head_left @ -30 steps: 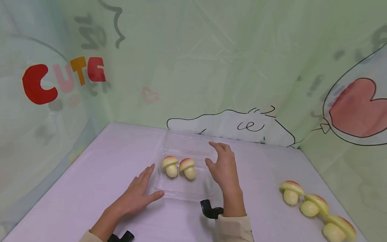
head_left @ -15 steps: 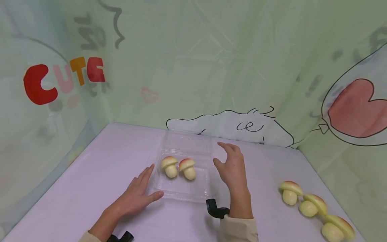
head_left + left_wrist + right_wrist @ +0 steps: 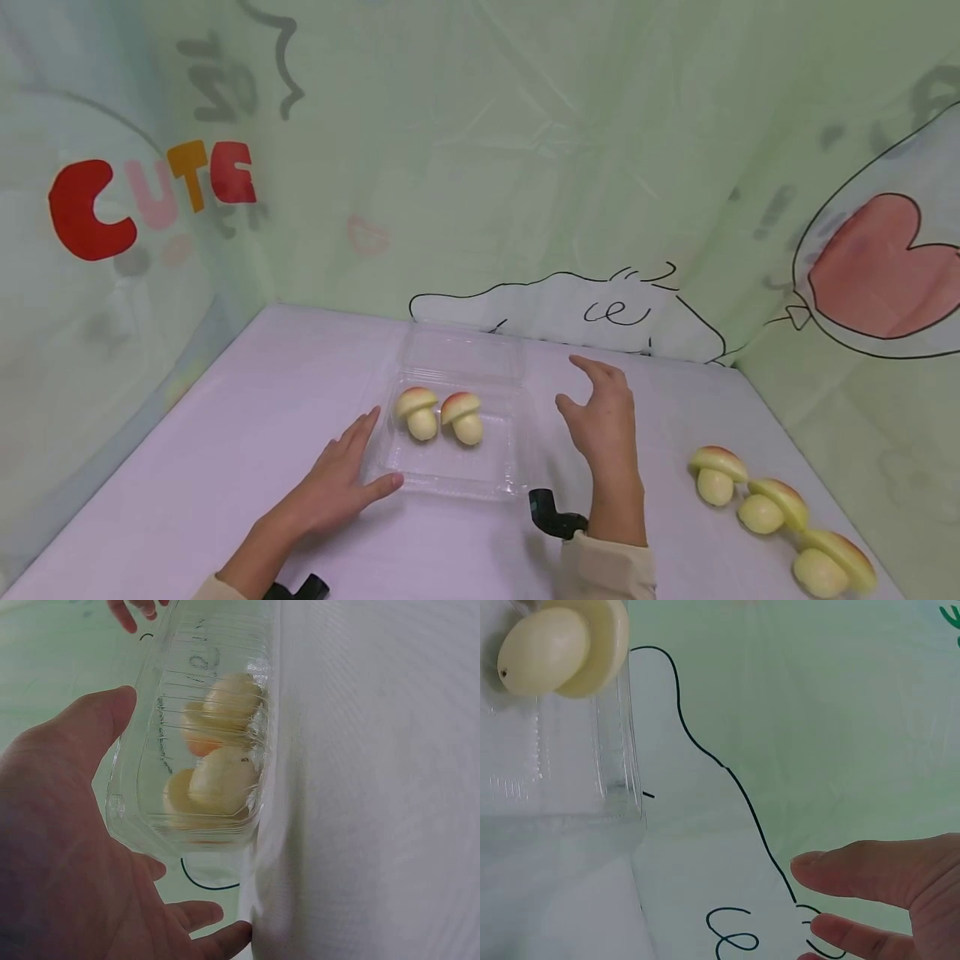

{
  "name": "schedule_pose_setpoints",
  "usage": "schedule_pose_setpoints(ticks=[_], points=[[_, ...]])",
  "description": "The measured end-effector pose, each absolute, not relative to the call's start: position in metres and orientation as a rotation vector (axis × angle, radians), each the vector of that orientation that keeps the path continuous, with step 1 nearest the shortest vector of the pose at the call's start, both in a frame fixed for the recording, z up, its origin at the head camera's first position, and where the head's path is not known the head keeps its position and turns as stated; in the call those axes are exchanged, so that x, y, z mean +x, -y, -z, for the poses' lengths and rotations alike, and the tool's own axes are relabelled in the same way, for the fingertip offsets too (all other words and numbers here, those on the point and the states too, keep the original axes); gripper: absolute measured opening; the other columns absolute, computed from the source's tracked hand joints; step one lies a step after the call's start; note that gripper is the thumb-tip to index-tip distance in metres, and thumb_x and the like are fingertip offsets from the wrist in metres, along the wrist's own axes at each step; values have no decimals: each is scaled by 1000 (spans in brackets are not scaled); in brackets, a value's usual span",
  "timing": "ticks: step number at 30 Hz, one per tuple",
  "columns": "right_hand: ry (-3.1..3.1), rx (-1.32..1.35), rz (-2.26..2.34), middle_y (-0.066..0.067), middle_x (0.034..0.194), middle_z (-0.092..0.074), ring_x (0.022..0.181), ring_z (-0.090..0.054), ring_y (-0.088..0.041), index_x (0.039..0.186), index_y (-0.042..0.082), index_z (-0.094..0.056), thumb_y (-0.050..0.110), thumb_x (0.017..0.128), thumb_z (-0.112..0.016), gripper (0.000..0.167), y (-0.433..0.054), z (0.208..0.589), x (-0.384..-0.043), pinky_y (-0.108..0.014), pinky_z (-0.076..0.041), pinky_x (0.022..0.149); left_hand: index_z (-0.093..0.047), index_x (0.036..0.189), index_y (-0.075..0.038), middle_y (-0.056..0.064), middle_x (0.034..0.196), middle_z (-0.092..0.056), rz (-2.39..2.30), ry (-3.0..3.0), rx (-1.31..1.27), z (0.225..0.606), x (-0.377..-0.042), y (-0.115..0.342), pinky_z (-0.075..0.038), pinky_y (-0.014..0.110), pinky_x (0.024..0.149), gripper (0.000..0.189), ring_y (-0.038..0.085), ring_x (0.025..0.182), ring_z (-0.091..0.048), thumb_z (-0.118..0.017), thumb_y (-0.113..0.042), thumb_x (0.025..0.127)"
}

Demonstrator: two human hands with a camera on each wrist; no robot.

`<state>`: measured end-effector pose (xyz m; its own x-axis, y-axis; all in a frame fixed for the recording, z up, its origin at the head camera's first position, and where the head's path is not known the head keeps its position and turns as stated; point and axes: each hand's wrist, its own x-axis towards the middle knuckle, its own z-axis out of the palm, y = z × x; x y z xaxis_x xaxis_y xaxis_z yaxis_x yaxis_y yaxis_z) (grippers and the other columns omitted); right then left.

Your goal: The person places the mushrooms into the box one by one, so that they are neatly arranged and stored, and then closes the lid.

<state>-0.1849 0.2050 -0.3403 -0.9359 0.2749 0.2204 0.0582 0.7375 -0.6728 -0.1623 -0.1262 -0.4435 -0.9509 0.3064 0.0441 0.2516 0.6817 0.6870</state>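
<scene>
A clear plastic clamshell box (image 3: 480, 473) lies with its lid (image 3: 461, 354) folded back on the table. Inside it, side by side toward the back left, are two mushroom-shaped pieces, a left one (image 3: 420, 414) and a right one (image 3: 463, 418), pale yellow with reddish caps. My left hand (image 3: 333, 483) lies along the box's left side, fingers straight and thumb at the front corner; in the left wrist view the thumb (image 3: 112, 712) overlaps the box wall. My right hand (image 3: 606, 421) is held above the table, right of the box, thumb and fingers apart, holding nothing.
Three more mushroom pieces stand in a slanting row at the right: a far one (image 3: 716, 477), a middle one (image 3: 772, 506) and a near one (image 3: 832, 564). Printed cloth walls (image 3: 480, 167) close off the back and sides of the pale table (image 3: 300, 375).
My right hand has moved rightward, from over the box's right edge to beside it. The left hand and the mushrooms in the box keep their places.
</scene>
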Motion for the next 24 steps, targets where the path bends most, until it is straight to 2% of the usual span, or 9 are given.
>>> schedule_pose_setpoints(ticks=[8, 24], points=[[2610, -349, -1011, -28, 154, -40, 145, -33, -51, 147, 5, -55, 5, 94, -66, 55, -220, 342, -182, -66, -38, 115, -12, 168, -14, 22, 171, -19, -1130, -2807, 447, 447, -162, 126, -8, 65, 127, 104, 43, 159, -17, -65, -63, 93], [2564, -449, -1008, -31, 155, -39, 144, -35, -53, 147, 5, -55, 5, 93, -65, 54, -236, 345, -181, -67, -36, 116, -11, 168, -15, 21, 171, -19, -1152, -2800, 455, 449, -162, 126, -7, 65, 127, 104, 42, 159, -17, -65, -64, 93]])
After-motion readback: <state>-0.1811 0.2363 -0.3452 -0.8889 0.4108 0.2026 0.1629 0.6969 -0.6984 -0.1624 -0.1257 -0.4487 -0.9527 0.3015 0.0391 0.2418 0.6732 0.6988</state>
